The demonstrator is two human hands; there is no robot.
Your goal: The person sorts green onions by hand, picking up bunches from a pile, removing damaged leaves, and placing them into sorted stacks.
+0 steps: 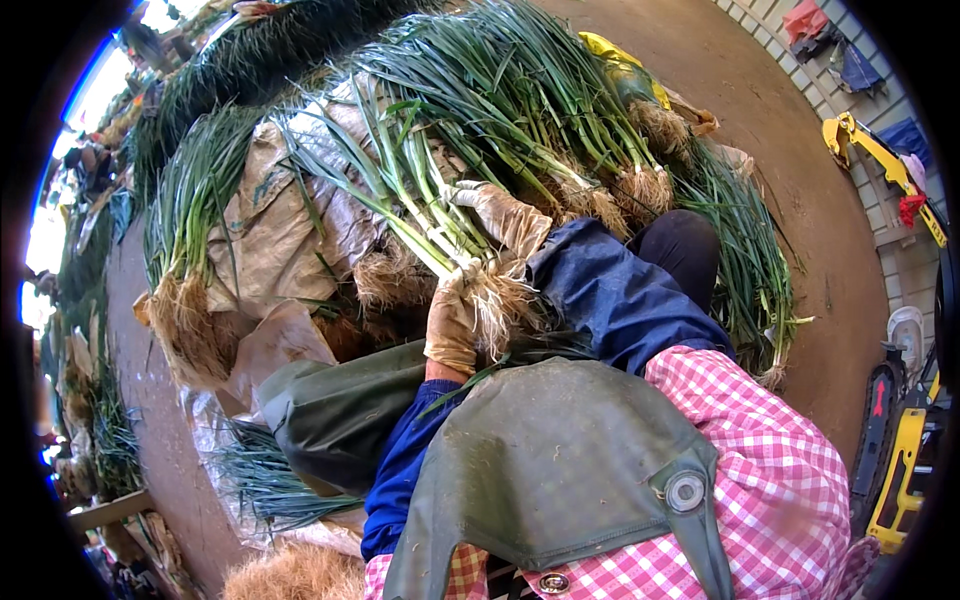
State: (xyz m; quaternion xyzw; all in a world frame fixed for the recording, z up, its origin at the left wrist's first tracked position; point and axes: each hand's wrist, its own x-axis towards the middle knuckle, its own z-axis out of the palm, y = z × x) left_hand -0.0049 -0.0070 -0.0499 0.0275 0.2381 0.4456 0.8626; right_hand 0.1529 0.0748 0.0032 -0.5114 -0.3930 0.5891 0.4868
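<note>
- At the far left, heaps of onions (120, 440) line the floor's edge, small and blurred
- Next comes a bundle (205, 215), leaves up and away, shaggy roots hanging down toward me
- Just beside it lies a crumpled brown sheet (262, 225), and lower, near my knee, loose leaves (268, 475) with a tan root heap (295, 575) below them
- Near the middle is my bunch (412, 232), held up over my lap, green tops slanting up and left, pale roots spilling to the lower right
- Under its root end, my gloved left hand (450, 325) is closed around the lower stalks
- Above and to the right, my gloved right hand (508, 218) reaches its fingers against the stalks; whether they are closed on one I cannot tell
- Behind that hand spreads a big pile (510, 95), roots facing me, with a yellow bag (620, 65) at its right end
- Past my right knee more onions lie along the floor, and at the far right stands a yellow machine (900, 465)
</note>
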